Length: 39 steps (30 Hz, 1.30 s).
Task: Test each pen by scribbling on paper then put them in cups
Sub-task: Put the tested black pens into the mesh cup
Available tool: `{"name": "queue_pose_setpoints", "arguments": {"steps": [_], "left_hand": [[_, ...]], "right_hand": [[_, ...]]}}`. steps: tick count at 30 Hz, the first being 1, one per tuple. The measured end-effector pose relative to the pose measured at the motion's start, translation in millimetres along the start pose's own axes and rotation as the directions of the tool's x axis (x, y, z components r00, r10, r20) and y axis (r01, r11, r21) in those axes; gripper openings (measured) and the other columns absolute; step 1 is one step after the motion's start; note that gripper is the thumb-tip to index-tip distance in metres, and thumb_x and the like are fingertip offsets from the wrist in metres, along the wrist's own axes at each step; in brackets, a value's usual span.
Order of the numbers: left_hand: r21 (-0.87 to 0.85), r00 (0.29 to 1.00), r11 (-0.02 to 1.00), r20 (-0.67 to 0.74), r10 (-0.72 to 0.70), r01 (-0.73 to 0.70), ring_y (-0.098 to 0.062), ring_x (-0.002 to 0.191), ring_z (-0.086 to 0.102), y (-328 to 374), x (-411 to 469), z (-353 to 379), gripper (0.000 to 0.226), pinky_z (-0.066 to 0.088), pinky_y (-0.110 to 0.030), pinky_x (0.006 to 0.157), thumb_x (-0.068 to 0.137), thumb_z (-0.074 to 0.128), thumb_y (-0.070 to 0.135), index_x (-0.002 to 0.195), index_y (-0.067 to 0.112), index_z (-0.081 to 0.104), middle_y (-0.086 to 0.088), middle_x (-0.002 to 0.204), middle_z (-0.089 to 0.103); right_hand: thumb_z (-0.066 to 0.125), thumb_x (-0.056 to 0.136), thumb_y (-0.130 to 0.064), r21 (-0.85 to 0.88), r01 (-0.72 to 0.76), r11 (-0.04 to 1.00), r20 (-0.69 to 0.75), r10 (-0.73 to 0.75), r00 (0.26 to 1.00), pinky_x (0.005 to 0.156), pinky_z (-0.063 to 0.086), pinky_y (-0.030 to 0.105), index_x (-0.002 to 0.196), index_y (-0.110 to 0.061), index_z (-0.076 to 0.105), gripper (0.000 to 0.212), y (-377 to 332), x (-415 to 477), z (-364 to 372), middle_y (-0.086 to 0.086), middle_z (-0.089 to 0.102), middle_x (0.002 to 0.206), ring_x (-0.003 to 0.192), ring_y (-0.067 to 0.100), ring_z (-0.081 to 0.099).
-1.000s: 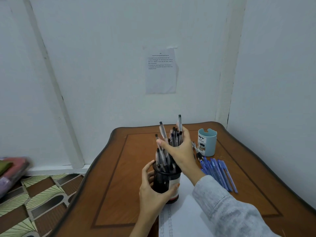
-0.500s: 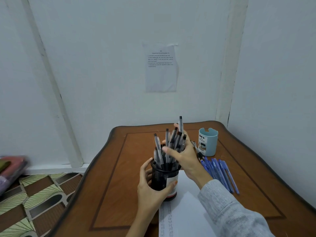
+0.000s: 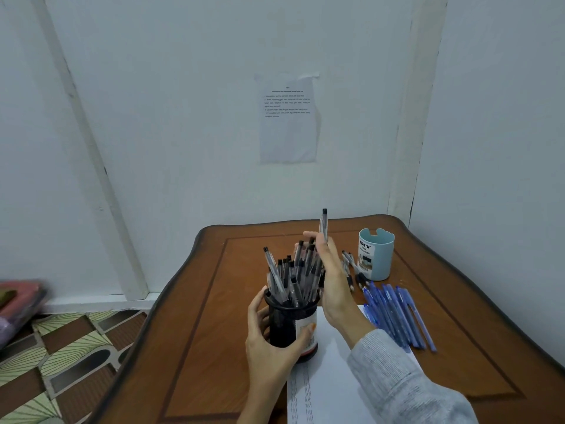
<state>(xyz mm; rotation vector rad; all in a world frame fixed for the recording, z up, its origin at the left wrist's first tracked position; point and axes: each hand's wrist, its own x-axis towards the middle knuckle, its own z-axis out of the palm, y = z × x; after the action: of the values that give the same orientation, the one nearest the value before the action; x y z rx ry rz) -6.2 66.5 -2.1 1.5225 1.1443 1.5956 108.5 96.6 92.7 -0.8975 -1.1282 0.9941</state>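
A black cup point(image 3: 286, 327) full of several clear black-capped pens point(image 3: 293, 275) stands on the brown table point(image 3: 189, 347), partly on a white paper sheet point(image 3: 330, 390). My left hand point(image 3: 269, 344) grips the cup's side. My right hand point(image 3: 331, 280) is beside and above the cup's right rim and pinches one black-capped pen point(image 3: 323, 223) that sticks up above the others. A light blue cup point(image 3: 376, 254) stands at the back right. Several blue pens point(image 3: 397, 316) lie in a row to its front.
A few black pens point(image 3: 351, 269) lie on the table between the two cups. White walls close the table in behind and on the right. A printed sheet point(image 3: 289, 117) is taped to the back wall. Patterned floor point(image 3: 61, 356) lies to the left.
My right hand has let the bunch of pens settle into the black cup and now holds a single pen raised above them. My left hand stays on the cup.
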Motion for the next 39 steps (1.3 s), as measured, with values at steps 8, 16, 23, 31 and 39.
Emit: {"name": "queue_pose_setpoints", "arguments": {"steps": [8, 16, 23, 31, 39], "left_hand": [[0.01, 1.0, 1.0, -0.007, 0.004, -0.004, 0.005, 0.11, 0.054, 0.4, 0.7, 0.1, 0.09, 0.044, -0.01, 0.084, 0.052, 0.086, 0.044, 0.128, 0.054, 0.039, 0.026, 0.115, 0.059], [-0.011, 1.0, 1.0, -0.027, -0.006, 0.006, 0.001, 0.108, 0.057, 2.3, -0.1, -0.9, 0.089, 0.049, -0.018, 0.089, 0.053, 0.088, 0.04, 0.127, 0.054, 0.04, 0.02, 0.115, 0.061], [0.018, 1.0, 1.0, -0.02, 0.005, -0.005, 0.004, 0.108, 0.057, 10.2, -2.7, -2.2, 0.088, 0.046, -0.008, 0.082, 0.056, 0.087, 0.034, 0.126, 0.056, 0.038, 0.026, 0.111, 0.06], [0.073, 0.996, 0.995, 0.061, 0.064, -0.068, 0.007, 0.103, 0.058, 38.3, -2.1, 0.1, 0.089, 0.048, -0.009, 0.077, 0.057, 0.091, 0.023, 0.127, 0.044, 0.041, 0.021, 0.108, 0.063], [0.026, 0.999, 0.999, 0.003, 0.035, -0.035, 0.005, 0.105, 0.056, 47.4, -2.8, 5.0, 0.089, 0.049, -0.011, 0.077, 0.057, 0.092, 0.028, 0.13, 0.041, 0.042, 0.019, 0.112, 0.059]], "right_hand": [[0.038, 0.096, -0.045, 0.051, 0.004, 0.999, 0.056, -0.007, 0.998, 0.105, 0.042, 0.049, 0.117, -0.027, 0.064, 0.038, 1.3, -0.5, -14.2, 0.008, 0.063, 0.121, 0.113, 0.024, 0.059], [0.056, 0.088, -0.041, 0.152, -0.158, 0.976, 0.197, 0.127, 0.972, 0.116, 0.029, 0.043, 0.14, -0.015, 0.047, 0.059, 2.5, -3.9, -24.9, 0.001, 0.056, 0.138, 0.13, 0.015, 0.049], [0.089, 0.051, -0.054, -0.343, -0.069, 0.937, 0.214, 0.15, 0.965, 0.116, 0.022, 0.039, 0.15, -0.04, -0.005, 0.137, 2.5, -13.9, -18.3, -0.003, 0.027, 0.155, 0.141, 0.015, 0.029], [0.089, 0.063, -0.018, -0.346, 0.169, 0.923, 0.119, -0.135, 0.984, 0.088, 0.045, 0.012, 0.142, -0.046, 0.016, 0.111, -12.4, -16.1, -17.7, -0.01, 0.06, 0.118, 0.105, -0.002, 0.06], [0.086, 0.046, -0.052, -0.312, 0.043, 0.949, 0.11, -0.009, 0.994, 0.112, 0.033, 0.041, 0.144, -0.048, 0.012, 0.123, -38.2, -21.0, -20.5, -0.002, 0.03, 0.148, 0.138, 0.017, 0.031]]}}
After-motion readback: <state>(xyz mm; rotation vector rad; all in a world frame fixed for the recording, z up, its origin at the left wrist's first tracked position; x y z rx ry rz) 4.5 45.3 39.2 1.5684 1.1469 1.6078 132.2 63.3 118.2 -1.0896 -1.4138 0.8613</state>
